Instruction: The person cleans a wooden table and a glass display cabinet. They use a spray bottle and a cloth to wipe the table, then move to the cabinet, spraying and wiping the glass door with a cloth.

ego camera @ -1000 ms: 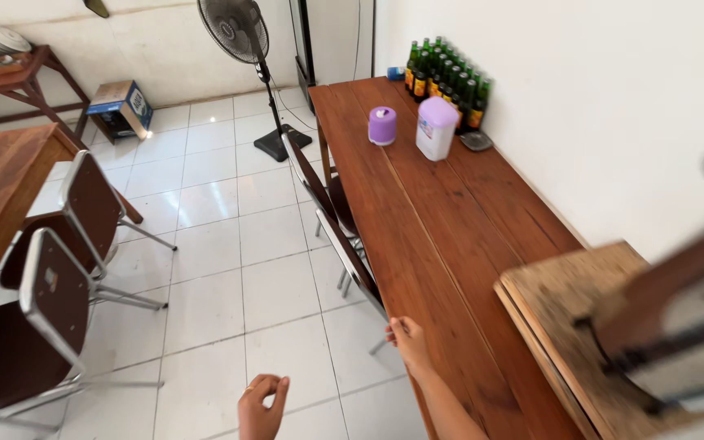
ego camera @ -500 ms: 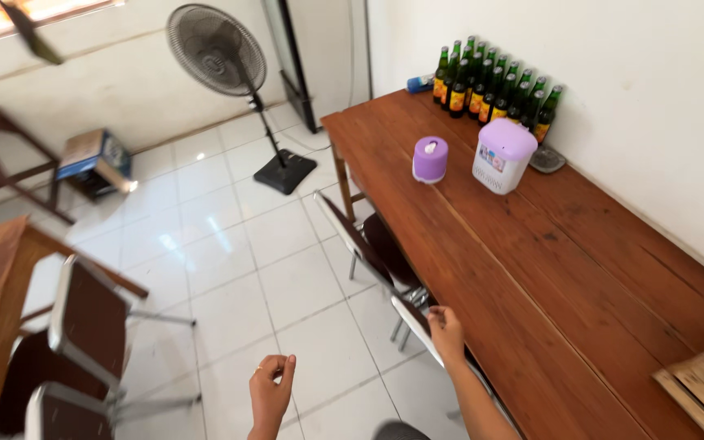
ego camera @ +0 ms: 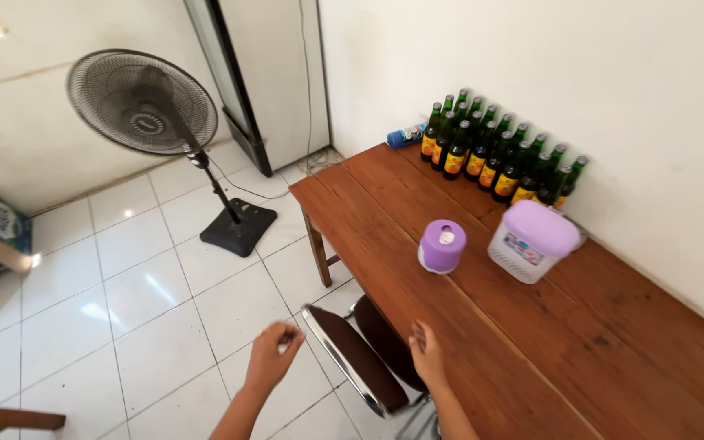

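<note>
Both hands are empty: the left hand [ego camera: 271,356] loosely curled over the white tiles, the right hand [ego camera: 427,354] half-open beside the dark folding chair with chrome frame [ego camera: 355,358]. At one o'clock from the right hand, well apart, the small round purple plastic container [ego camera: 442,245] stands on the long brown wooden table [ego camera: 547,358].

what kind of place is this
Probably a simple eatery or home dining room: a long wooden table against the wall, a cluster of green glass bottles, a pedestal fan on white tiles.

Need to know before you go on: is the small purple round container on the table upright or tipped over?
Upright. The small purple container stands on its base on the wooden table, its top with the white centre facing up, left of the larger lidded tub.
</note>
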